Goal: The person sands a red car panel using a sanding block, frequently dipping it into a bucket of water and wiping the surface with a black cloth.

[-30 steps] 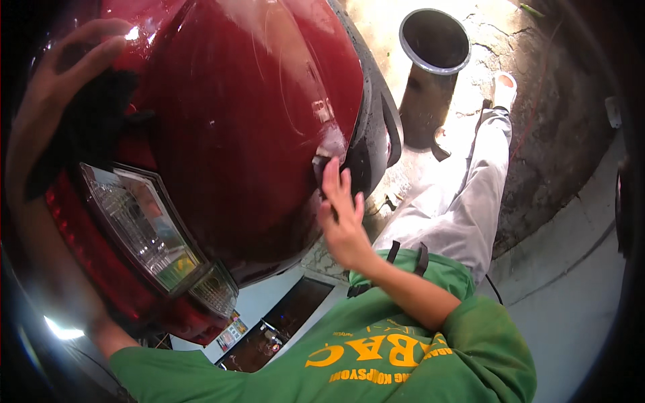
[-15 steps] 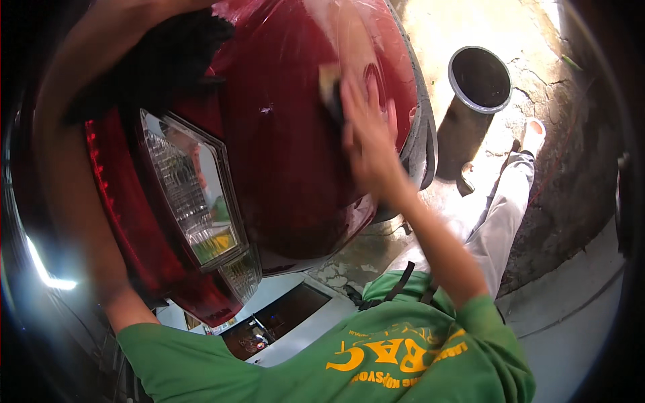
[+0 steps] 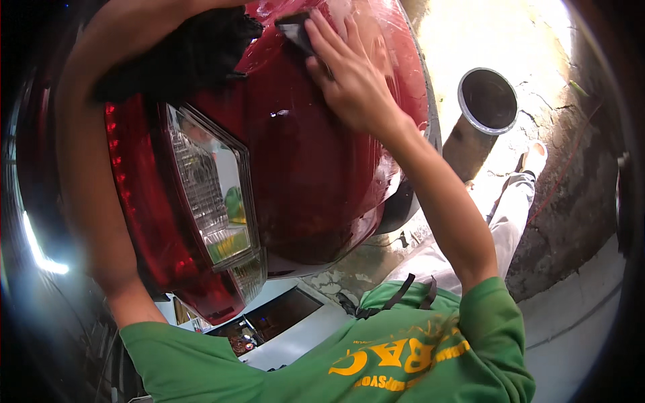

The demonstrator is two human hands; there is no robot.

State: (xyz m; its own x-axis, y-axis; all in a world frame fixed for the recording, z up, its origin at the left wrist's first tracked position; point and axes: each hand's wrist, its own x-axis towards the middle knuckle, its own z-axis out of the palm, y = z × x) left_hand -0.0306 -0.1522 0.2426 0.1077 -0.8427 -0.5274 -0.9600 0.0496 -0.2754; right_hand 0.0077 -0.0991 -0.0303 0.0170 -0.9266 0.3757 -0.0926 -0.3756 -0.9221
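My right hand lies against the wet-looking dark red car panel, its fingers closed over a small dark pad. The pad has a shiny grey-black face and a brownish edge; its exact kind I cannot make out. My left forearm bends up and across the top of the view, and the hand itself is past the upper edge. Below that forearm a bunched black cloth hangs by the panel. Left of the panel is a tail light with clear and red lenses.
A dark cylindrical bucket with a grey rim stands on cracked concrete, right of the car. My foot is near it. A thin red line runs over the floor. Below the tail light sits a pale surface with a dark recess.
My right hand has slid up and a little left over the panel with the pad. In the picture, the car and bucket sit slightly further right, and the bucket lower.
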